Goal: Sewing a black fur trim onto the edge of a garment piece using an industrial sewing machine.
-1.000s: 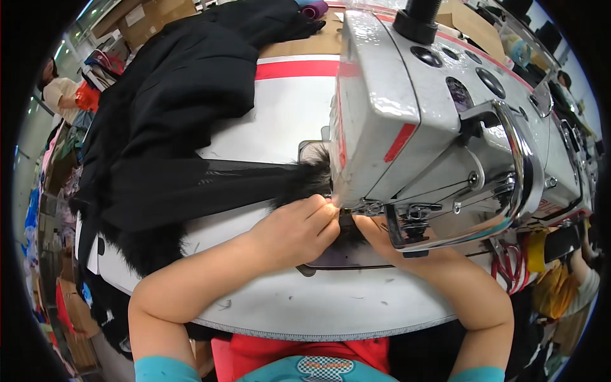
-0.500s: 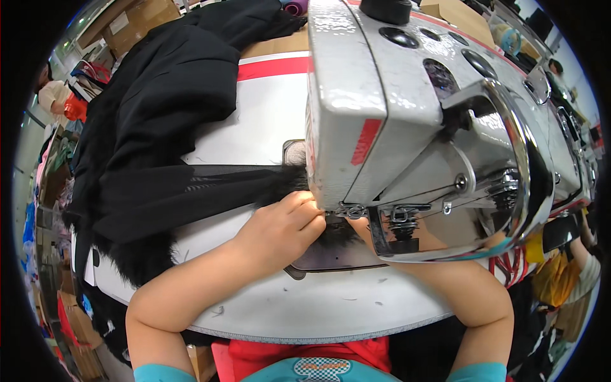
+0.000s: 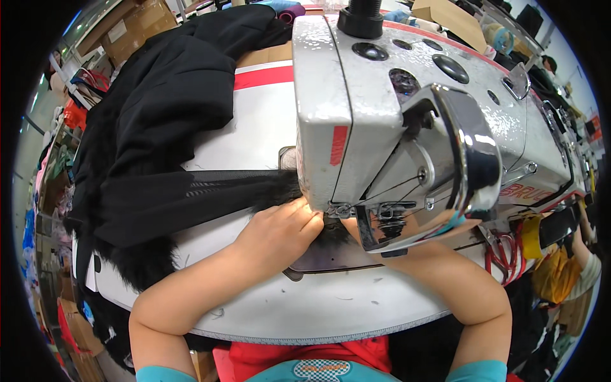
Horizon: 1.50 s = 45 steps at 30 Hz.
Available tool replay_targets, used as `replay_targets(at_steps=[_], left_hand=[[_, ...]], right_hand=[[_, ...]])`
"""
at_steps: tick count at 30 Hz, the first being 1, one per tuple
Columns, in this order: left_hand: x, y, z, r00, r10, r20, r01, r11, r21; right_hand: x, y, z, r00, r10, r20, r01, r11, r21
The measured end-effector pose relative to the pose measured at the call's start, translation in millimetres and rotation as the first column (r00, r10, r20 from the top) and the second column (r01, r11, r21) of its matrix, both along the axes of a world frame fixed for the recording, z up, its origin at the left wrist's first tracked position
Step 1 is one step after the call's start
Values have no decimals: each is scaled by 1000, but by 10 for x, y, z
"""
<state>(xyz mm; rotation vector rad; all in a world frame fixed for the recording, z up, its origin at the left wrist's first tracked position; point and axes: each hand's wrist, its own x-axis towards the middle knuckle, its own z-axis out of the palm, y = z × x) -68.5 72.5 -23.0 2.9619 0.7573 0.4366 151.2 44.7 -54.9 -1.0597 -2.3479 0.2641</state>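
Observation:
At the needle end of a white sewing machine, my left hand is closed, its curled fingers pressed on the edge of a black fur-trimmed fabric. The fingertips are partly hidden under the machine head. My right hand reaches in from the other side, and the machine's head and chrome guard cover most of it, so its fingers cannot be seen. Between the hands, some black fur lies over the metal plate. From my left hand the sheer black cloth stretches leftward to the rest of the garment.
A bulky black garment with fur edging spreads over the white table on the left. Red-handled scissors lie right of the machine. Loose fur tufts dot the front, along a measuring-tape edge. Cardboard boxes stand at the back left.
The view has shifted, so the machine appears lower and further left, showing more of its top. My left hand keeps about the same place on the fabric; my right stays mostly hidden.

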Motion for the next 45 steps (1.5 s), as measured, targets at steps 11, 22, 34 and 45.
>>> replay_targets(at_steps=[11,22,34,45], left_hand=[[-6,-45,-36,1000,12,-15,-11,997,78],[26,-41,-19,999,31,-44,-28,996,79],[14,27,123,997,82,-8,-83,989,-120],[120,-117,105,998,-20,-57,25,996,89]], right_hand=[[-48,-13,19,986,-60,-154,34,986,-165],[48,-100,-120,874,-340,-348,-27,680,-733],[80,59,-256,983,-89,-160,79,995,-65],[79,-19,150,951,-146,272,83,969,231]])
